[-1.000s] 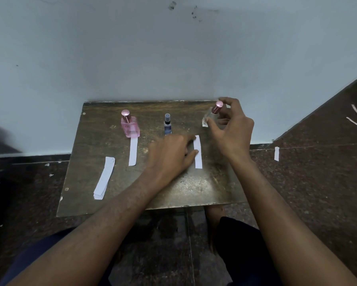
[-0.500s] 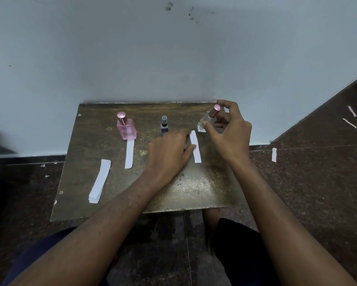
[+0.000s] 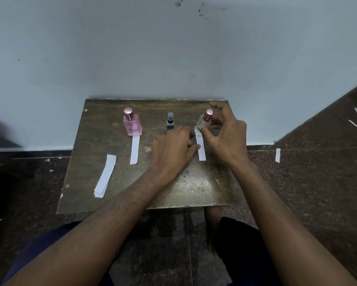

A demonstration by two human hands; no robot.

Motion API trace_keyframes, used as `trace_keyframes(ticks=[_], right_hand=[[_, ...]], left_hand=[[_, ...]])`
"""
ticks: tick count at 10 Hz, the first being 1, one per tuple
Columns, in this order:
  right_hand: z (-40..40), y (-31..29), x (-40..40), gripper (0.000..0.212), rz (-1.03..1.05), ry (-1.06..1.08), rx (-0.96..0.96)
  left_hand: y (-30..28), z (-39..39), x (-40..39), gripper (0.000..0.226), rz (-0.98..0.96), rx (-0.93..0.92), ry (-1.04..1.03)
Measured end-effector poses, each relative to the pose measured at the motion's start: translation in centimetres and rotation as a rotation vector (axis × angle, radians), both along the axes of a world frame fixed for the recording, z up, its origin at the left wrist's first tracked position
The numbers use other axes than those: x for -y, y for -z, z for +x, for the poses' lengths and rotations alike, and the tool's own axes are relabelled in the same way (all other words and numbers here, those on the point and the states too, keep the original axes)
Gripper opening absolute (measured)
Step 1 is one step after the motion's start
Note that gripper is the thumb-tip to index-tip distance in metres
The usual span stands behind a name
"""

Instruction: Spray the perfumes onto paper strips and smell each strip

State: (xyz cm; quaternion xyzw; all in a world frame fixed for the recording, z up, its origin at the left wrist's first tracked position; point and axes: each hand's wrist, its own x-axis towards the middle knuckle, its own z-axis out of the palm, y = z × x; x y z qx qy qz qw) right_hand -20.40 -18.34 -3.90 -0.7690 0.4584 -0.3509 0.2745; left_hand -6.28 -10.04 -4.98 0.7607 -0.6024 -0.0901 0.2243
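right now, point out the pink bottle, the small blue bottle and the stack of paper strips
pink bottle (image 3: 132, 126), head view, on its square pink body
small blue bottle (image 3: 170, 122), head view, on its neck below the cap
stack of paper strips (image 3: 105, 176), head view, middle of the top strip

Left hand (image 3: 173, 150) flat, right hand (image 3: 225, 132) curled in grip

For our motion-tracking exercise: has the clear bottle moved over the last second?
Yes. The clear bottle has shifted left, nearer the standing blue bottle and the far end of the strip.
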Motion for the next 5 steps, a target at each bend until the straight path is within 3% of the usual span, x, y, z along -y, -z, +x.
trace_keyframes(ticks=[3, 5], right_hand=[[-0.08, 0.48, 0.11, 0.052, 0.02, -0.002, -0.036], [-0.56, 0.08, -0.01, 0.06, 0.026, -0.007, -0.101]], left_hand=[[0.39, 0.2, -0.09, 0.031, -0.013, -0.022, 0.015], [0.21, 0.26, -0.17, 0.028, -0.013, -0.001, 0.063]])
